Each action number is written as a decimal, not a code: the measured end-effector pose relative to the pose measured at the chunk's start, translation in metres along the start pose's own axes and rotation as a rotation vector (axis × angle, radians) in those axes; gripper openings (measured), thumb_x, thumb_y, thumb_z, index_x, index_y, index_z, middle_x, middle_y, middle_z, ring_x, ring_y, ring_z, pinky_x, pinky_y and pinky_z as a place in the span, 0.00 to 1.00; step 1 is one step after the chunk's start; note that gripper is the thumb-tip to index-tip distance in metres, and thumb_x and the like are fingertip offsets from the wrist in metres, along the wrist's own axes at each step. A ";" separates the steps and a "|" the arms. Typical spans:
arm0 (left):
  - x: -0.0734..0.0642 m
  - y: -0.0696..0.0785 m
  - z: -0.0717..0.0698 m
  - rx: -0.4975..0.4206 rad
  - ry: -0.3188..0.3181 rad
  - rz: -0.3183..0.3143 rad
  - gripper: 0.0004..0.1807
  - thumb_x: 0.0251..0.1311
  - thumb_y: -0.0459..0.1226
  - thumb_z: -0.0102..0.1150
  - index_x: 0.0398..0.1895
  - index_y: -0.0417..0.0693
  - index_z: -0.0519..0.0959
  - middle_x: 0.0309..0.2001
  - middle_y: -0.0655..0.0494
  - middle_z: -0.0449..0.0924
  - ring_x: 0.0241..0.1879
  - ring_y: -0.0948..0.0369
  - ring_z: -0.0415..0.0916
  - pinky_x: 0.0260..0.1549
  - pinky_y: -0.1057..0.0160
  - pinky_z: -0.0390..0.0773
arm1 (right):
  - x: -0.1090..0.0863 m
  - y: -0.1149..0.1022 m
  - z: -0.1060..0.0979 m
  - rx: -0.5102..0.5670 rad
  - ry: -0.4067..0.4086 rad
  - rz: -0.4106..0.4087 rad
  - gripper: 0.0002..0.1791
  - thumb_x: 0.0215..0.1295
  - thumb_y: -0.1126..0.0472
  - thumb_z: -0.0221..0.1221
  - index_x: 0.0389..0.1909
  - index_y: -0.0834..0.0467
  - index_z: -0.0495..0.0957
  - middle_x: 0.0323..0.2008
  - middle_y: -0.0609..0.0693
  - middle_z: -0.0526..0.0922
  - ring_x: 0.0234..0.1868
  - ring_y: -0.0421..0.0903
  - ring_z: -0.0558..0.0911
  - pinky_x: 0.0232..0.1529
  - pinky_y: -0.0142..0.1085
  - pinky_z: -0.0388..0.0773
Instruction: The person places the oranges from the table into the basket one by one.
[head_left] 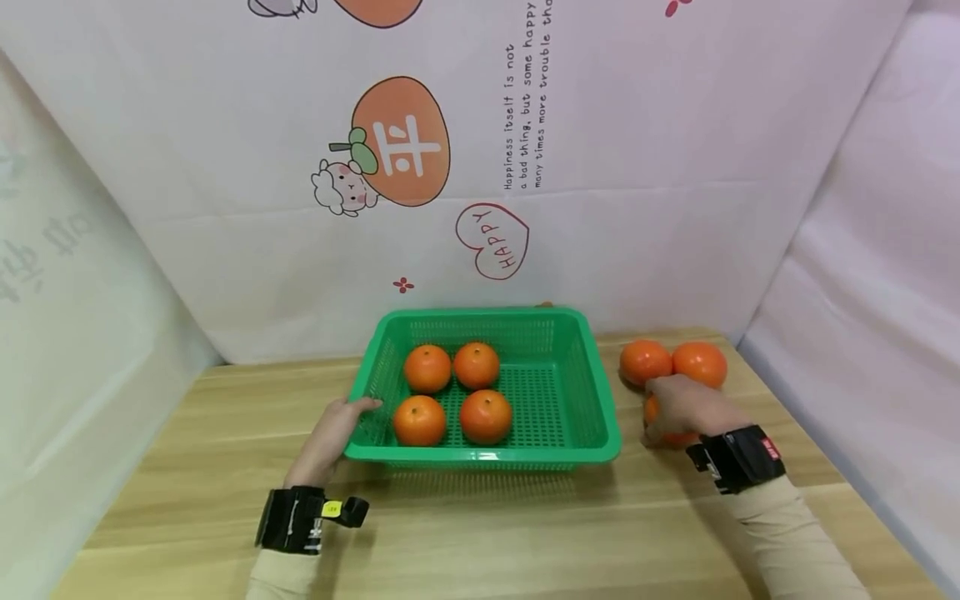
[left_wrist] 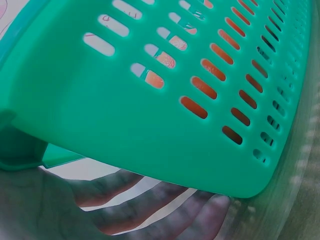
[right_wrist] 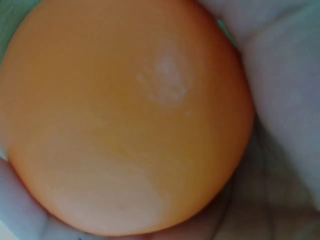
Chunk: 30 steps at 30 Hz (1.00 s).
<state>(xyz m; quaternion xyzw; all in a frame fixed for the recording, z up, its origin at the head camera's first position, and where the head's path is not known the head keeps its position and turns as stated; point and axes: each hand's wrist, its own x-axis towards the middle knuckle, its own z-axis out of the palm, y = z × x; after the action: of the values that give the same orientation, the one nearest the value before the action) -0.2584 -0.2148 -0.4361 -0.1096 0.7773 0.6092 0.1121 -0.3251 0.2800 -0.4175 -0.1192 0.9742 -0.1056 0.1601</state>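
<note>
A green plastic basket (head_left: 480, 455) stands on the table with several oranges in its left and middle part, one of them a front orange (head_left: 486, 417). At the basket's left side, my left hand (head_left: 330, 433) holds the wall, thumb over the rim. The left wrist view shows its fingers (left_wrist: 145, 207) along the outside of the slotted wall. To the right of the basket, my right hand (head_left: 686, 404) grips an orange (right_wrist: 125, 120), which fills most of the right wrist view. Just behind that hand lie two more oranges, a left one (head_left: 646, 362) and a right one (head_left: 701, 364).
The wooden table (head_left: 480, 533) reaches a printed white cloth (head_left: 615, 250) hung behind the basket. More white cloth hangs at the left and right sides. Black bands with small cameras sit on both wrists.
</note>
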 end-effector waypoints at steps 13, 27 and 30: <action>0.000 0.004 0.000 0.073 -0.011 0.019 0.34 0.78 0.49 0.46 0.77 0.36 0.64 0.72 0.35 0.71 0.59 0.52 0.79 0.54 0.57 0.81 | 0.000 0.002 -0.003 -0.010 -0.004 -0.008 0.26 0.42 0.52 0.81 0.36 0.56 0.76 0.30 0.50 0.77 0.32 0.49 0.75 0.35 0.40 0.71; -0.002 0.005 -0.002 0.046 -0.003 0.008 0.32 0.77 0.48 0.47 0.74 0.35 0.67 0.56 0.40 0.83 0.42 0.59 0.83 0.41 0.62 0.83 | 0.002 0.002 -0.005 -0.006 -0.016 -0.026 0.27 0.43 0.50 0.80 0.37 0.56 0.76 0.31 0.50 0.77 0.33 0.48 0.75 0.34 0.39 0.71; -0.002 0.005 -0.002 0.040 -0.004 0.004 0.32 0.77 0.48 0.47 0.74 0.35 0.67 0.54 0.41 0.84 0.42 0.59 0.83 0.41 0.62 0.83 | -0.001 0.002 -0.007 0.043 -0.045 -0.014 0.28 0.45 0.48 0.80 0.41 0.55 0.77 0.34 0.52 0.78 0.30 0.48 0.77 0.30 0.39 0.75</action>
<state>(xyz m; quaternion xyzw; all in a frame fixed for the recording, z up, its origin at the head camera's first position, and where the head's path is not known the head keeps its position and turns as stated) -0.2578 -0.2152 -0.4309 -0.1045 0.7893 0.5941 0.1144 -0.3269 0.2835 -0.4117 -0.1247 0.9670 -0.1250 0.1836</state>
